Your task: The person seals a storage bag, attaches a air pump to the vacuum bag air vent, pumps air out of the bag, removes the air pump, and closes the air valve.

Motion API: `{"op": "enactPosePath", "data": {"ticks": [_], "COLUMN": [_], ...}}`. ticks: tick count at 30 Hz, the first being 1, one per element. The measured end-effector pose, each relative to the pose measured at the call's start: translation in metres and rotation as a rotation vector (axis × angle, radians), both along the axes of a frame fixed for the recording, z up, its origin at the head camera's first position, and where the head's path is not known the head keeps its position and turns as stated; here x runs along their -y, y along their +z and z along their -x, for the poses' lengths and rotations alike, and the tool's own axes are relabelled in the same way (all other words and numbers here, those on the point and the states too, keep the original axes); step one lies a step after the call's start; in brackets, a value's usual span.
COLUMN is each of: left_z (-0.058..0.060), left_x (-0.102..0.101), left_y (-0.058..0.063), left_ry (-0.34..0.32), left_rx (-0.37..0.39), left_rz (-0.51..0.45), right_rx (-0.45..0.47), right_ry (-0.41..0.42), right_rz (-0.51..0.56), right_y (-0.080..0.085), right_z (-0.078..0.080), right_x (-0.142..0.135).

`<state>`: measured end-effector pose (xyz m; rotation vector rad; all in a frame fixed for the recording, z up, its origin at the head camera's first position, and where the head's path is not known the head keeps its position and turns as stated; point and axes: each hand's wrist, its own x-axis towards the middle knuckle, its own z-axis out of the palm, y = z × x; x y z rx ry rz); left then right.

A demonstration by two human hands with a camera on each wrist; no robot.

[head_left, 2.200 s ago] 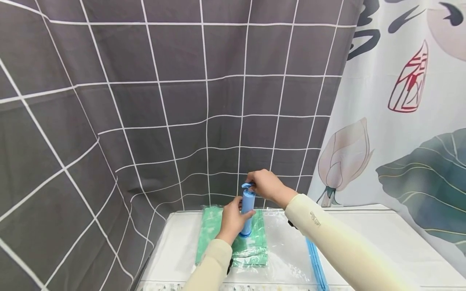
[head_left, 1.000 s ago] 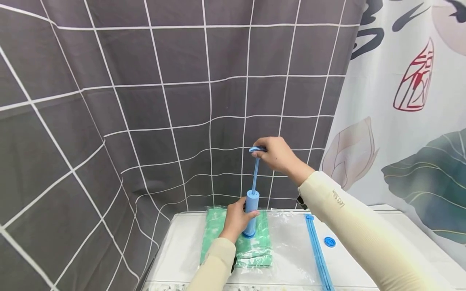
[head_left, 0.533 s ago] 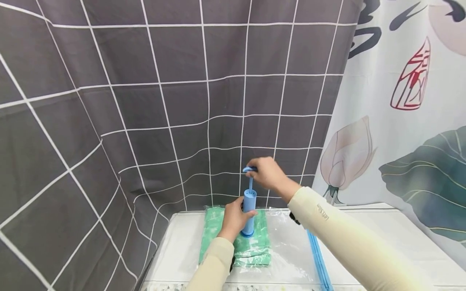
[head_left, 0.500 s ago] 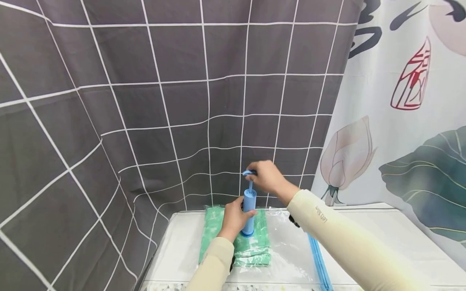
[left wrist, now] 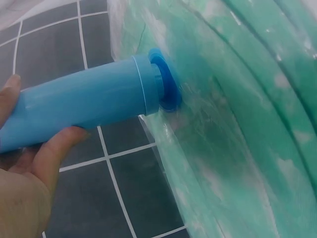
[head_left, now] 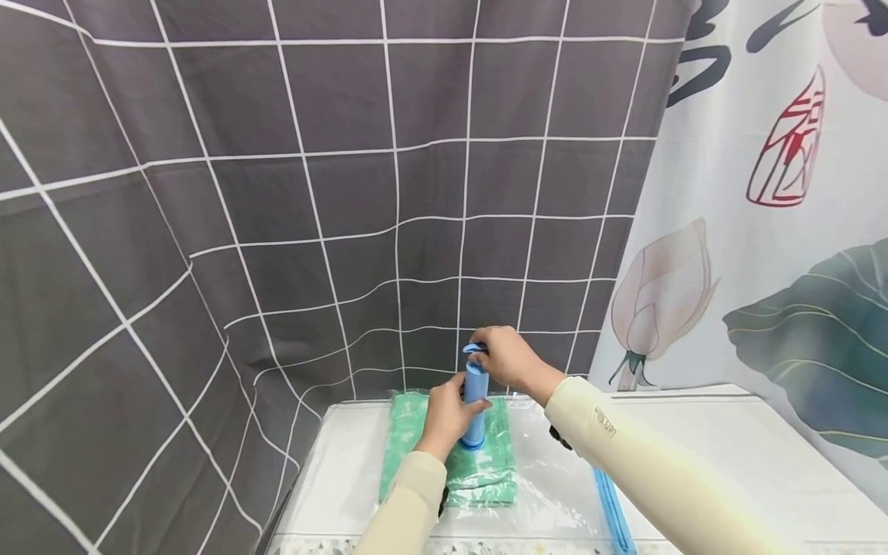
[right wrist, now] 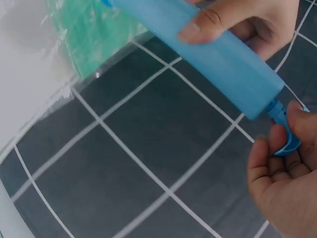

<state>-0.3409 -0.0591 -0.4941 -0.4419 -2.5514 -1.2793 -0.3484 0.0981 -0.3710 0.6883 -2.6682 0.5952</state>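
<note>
We find the L hand [head_left: 446, 416] closed approx. halfway up the barrel of the blue pump [head_left: 475, 381], thumb one side, fingers the other; R hand [head_left: 509, 356] has fingers curled on the pump's handle [right wrist: 290, 146], pinching it w/ the thumb, only a short length of rod showing betw. handle and barrel top; pump stands approx. upright, its lower end set on a round blue fitting [left wrist: 171, 84] on the clear plastic bag [head_left: 555, 462]; under the film we see a folded green cloth [head_left: 398, 447] w/ pale patches; bag lies flat on the white table [head_left: 340, 462]; a blue strip [head_left: 613, 512] runs along its R side, partly hidden by the R cream sleeve [head_left: 645, 455]; behind, we note a dark grey curtain [head_left: 347, 193] w/ white grid lines, plus a white floral curtain [head_left: 728, 270] at R.
</note>
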Motion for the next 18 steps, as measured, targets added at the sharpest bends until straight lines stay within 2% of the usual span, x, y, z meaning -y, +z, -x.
{"op": "enactPosePath", "data": {"ticks": [2,3,4,9,10,13,16,18], "left_z": [-0.001,-0.001,-0.002,-0.004,-0.005,-0.005,-0.004,-0.003], "left_x": [-0.001,-0.001,-0.001,-0.003,-0.003,-0.002,-0.002,-0.002], "left_y": [0.001,0.001,0.002,0.002,0.002,0.000,-0.001,0.000], "left_ry": [0.006,0.010,0.014,0.022,0.022,0.022,0.022,0.020], "left_rx": [0.001,0.002,0.002,-0.014,-0.015,-0.028,-0.040,-0.057], "left_rz": [0.005,0.007,0.008,-0.001,-0.008,-0.019,-0.010,-0.001], "right_rx": [0.008,-0.013,-0.015,-0.041,-0.027,-0.052,-0.066,-0.075], "right_ry": [-0.002,0.021,0.017,-0.023,-0.059,-0.090,-0.101,-0.093], "right_rz": [-0.003,0.014,0.017,0.051,0.042,0.043,0.038,0.034], "right_y": [0.011,0.007,0.015,0.066,0.087,0.111,0.123,0.121], "right_z": [0.001,0.016,0.016,0.014,-0.001,-0.003,-0.005,-0.005], "right_x": [-0.003,-0.010,-0.011,-0.015,-0.010,-0.009,-0.006,-0.006]}}
